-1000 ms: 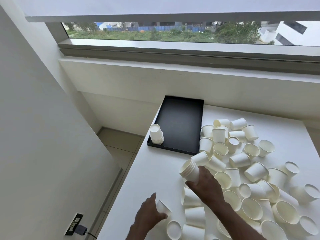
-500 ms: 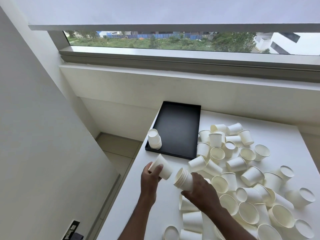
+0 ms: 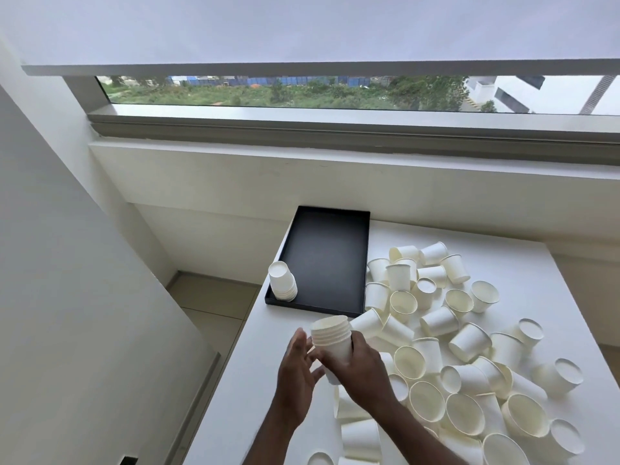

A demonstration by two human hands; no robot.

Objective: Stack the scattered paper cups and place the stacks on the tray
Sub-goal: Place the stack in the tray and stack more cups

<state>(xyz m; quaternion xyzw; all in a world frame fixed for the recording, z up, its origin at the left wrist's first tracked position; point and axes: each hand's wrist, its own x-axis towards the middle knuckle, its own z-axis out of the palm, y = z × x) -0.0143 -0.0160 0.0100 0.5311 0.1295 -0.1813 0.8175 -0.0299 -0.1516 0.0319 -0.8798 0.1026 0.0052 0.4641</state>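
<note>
White tabletop (image 3: 486, 260) under a long window carries everything. Above its near left part, just short of the tray, the stack in hand (image 3: 330, 335) stands mouth up with several rims showing. The right hand (image 3: 364, 367) wraps its lower body, fingers curled round it; the left hand (image 3: 297, 362) lies against the other side with fingers fairly straight, steadying rather than gripping. Beyond, the black tray (image 3: 325, 260) holds one finished stack (image 3: 282, 281), upside down in its near left corner. Loose cups (image 3: 469, 360) crowd the table to the right.

Risks, as I judge them: thin paper squeezed too hard could buckle, or a top cup seated crooked could jam and tip off. The tray sits by the table's left edge (floor below), so a careless set-down might knock the finished stack over the side.

Half a second ago the left hand held a single cup apart from the tilted stack – now that cup is gone from its fingers, seemingly nested, and the stack is upright
</note>
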